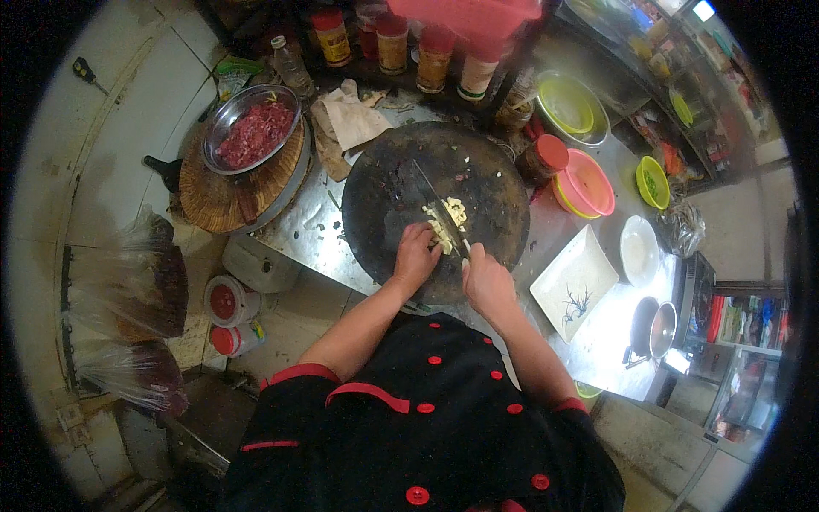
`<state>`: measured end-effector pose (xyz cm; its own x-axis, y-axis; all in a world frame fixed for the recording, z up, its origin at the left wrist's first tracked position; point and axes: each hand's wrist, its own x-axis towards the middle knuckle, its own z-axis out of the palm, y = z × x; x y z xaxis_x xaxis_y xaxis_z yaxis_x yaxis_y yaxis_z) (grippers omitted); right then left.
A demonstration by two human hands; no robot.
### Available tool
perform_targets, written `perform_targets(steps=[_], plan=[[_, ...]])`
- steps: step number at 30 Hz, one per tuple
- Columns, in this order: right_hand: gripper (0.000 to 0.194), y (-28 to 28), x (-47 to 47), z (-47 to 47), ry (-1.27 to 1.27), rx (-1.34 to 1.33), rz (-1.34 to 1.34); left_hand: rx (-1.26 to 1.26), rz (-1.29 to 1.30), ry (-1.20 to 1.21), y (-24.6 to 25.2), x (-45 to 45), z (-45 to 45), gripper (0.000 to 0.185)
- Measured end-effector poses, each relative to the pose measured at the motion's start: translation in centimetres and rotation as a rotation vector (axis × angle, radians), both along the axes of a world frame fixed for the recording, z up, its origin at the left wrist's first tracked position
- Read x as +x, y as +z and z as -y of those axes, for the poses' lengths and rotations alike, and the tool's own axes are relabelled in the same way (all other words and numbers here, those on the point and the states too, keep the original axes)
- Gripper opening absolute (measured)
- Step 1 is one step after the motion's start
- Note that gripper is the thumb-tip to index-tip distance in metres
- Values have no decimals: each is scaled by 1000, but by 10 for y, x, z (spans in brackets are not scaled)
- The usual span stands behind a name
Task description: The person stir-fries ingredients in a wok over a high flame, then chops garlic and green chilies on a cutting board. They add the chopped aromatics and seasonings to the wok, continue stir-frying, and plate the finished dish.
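A round, dark, worn chopping block [390, 185] lies on the metal table before me. On it is a small heap of pale yellow chopped pieces [455, 210], perhaps garlic or ginger. My right hand [489, 285] grips the handle of a kitchen knife [435, 195], whose blade points up and to the left across the heap. My left hand [417, 253] rests with bent fingers on pieces at the blade's left side; what its fingertips press is partly hidden. A few small scraps are scattered on the far part of the block.
Left stands a metal bowl of raw sliced meat [256, 131] on a woven lid [198, 192]. Seasoning jars [392, 51] line the back. At right are a red-lidded jar [544, 160], pink bowl [585, 182], rectangular plate [572, 281], white bowl [638, 251] and small pan [663, 329].
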<state>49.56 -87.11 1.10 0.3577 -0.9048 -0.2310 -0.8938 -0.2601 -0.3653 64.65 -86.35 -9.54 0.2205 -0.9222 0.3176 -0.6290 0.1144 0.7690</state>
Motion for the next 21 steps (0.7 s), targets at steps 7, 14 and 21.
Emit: perform_targets(steps=[7, 14, 21], plan=[[23, 1, 2, 0, 12, 7, -25, -16, 7, 3, -1, 3, 1, 28], [23, 4, 7, 1, 31, 91, -84, 73, 63, 59, 11, 8, -15, 36], [24, 2, 6, 2, 21, 24, 2, 183, -30, 36, 20, -9, -26, 40]])
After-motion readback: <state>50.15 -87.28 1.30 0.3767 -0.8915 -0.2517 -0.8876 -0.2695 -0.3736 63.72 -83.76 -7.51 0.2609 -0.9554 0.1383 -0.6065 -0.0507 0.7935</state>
